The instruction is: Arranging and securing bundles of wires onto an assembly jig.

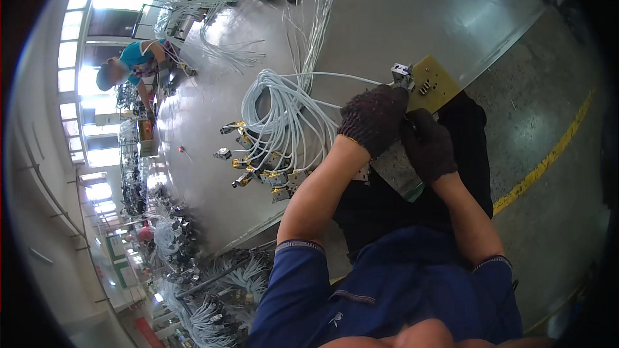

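My left hand (377, 118), in a dark knitted glove, is closed at a small silver metal part (402, 73) beside a yellow board (443, 93) with holes and small brass-coloured pins. A white cable (348, 77) runs from the left to that metal part. Just right of and below it, my right hand (431, 146), also gloved, has its fingers bent together near the board's lower edge. What it holds, if anything, is hidden. To the left lies a coiled bundle of white cables (277, 93), with several metal parts carrying yellow pieces (274, 177) at its ends.
The grey metal table (380, 13) carries loose clear-white strands (316, 32) and more cables (225, 51) at the far left. A person in a blue-green top (135, 58) works across the table. More cable bundles (206, 316) lie lower left. A yellow line (548, 161) crosses the floor.
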The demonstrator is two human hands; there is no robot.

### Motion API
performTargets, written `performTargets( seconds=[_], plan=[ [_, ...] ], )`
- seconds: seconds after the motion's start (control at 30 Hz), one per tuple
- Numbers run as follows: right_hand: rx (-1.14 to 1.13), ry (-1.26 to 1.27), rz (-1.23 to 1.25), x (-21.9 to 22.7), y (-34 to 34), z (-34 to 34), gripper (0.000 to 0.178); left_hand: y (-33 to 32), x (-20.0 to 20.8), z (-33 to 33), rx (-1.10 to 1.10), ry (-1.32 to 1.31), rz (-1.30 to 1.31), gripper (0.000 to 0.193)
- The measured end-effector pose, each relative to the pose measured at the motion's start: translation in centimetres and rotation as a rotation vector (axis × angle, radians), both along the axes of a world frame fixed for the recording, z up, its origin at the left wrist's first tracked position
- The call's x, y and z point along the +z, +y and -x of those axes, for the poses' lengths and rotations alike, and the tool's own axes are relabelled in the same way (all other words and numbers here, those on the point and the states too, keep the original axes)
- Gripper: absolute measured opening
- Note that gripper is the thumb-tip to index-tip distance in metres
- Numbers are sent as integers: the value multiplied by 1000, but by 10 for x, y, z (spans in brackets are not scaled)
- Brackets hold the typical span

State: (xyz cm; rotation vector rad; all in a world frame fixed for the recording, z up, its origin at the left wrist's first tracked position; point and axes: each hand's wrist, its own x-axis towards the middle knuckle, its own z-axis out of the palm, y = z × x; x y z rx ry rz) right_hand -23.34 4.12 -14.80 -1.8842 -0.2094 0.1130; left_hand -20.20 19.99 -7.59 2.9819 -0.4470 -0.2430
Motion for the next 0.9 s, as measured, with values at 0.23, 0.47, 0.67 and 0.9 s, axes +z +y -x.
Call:
performTargets(
  seconds=[0.23, 0.47, 0.67, 0.9],
  plan=[
    [-11, -119, 3, -4, 1, 3, 18, 4, -11, -2, -13, 2, -20, 31],
    [-63, -22, -115, -9, -18, 14, 21, 10, -10, 1, 11, 20, 45, 40],
    [-38, 15, -238, -29, -34, 25, 18, 10, -2, 11, 183, 115, 306, 60],
    [-28, 529, -385, -59, -61, 22, 26, 13, 0, 25, 241, -23, 411, 73]
  ],
)
